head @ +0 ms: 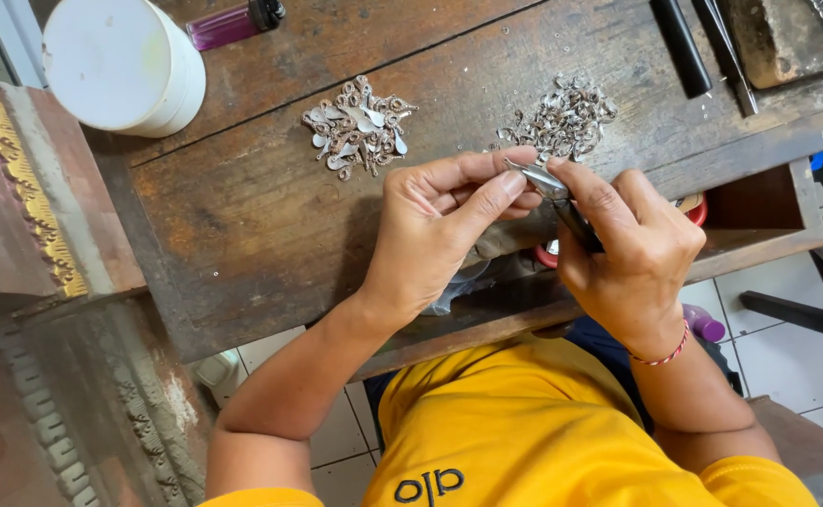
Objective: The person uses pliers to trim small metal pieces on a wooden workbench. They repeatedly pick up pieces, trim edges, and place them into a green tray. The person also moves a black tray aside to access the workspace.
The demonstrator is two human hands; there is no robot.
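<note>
hands [533, 230] at bench edge [270, 324], pliers [566, 211]

Small silver piece [524, 167] in plier tips [550, 185]

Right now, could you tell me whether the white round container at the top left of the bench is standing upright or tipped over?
Tipped over: the white round container lies on its side on the wooden bench, its flat circular end facing the camera.
</note>
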